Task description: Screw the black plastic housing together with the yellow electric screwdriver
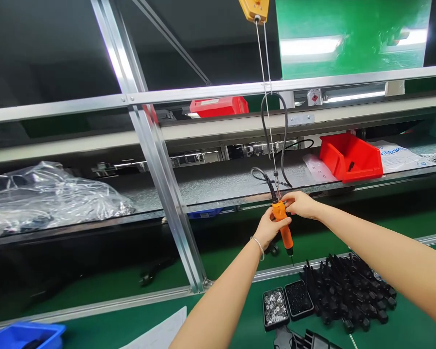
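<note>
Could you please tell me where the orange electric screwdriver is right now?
The orange electric screwdriver hangs mid-frame in the head view, gripped between the left hand and right hand, above two small black screw trays.

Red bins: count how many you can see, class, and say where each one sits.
2. One red bin lies tilted on the grey shelf at right, above the right hand. The other red bin sits on the upper shelf, partly hidden by the rail; more may be hidden.

Orange electric screwdriver (284, 228) with black cable (283, 140); red bin (350, 157) on grey shelf (218, 182); second red bin (218, 106) above; blue tray (22, 335); green bench mat (403, 329); black plastic parts (349, 291); black dish of silver screws (275, 308); black dish of black screws (298, 298); silver bracelet (258, 246)
</note>
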`<state>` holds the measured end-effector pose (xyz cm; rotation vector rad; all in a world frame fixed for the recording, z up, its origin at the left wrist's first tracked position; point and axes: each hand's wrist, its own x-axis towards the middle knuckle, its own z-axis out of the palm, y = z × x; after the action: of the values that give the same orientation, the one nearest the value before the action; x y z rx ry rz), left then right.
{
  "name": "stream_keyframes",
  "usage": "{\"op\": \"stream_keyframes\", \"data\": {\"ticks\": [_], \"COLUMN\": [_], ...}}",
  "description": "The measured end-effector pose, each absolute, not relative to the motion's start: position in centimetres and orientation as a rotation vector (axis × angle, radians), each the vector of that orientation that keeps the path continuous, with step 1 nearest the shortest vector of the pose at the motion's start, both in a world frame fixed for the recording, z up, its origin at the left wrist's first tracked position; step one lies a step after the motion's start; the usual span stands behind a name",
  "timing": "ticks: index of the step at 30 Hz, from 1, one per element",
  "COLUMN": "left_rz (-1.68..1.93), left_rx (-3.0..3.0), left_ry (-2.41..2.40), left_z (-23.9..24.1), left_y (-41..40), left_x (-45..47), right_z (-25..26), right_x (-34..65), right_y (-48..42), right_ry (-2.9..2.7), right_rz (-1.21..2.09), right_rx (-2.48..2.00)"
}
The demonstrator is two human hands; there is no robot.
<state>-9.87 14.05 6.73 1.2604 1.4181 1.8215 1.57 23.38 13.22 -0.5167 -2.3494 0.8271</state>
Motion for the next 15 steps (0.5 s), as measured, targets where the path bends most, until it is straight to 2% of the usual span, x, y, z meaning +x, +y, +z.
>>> {"op": "stream_keyframes", "data": {"ticks": [5, 10, 15], "left_rz": [1.817, 1.827, 1.811], "left_rx": [1.265, 1.272, 1.262], "left_ry": [1.474, 1.485, 1.437], "left_z": [5.9, 5.9, 6.0], "left_y": [12.1, 10.4, 8.5], "left_x": [-7.9, -6.5, -6.8], "right_z": [16.6, 22.9, 25.4], "right_x": [5.0, 4.5, 1.2], "right_y": [21.6, 19.5, 16.9], "right_ry": [-2.418, -2.522, -2.627], "right_rz": [0.394, -0.697, -0.885], "right_rx": [-0.182, 0.349, 0.462]}}
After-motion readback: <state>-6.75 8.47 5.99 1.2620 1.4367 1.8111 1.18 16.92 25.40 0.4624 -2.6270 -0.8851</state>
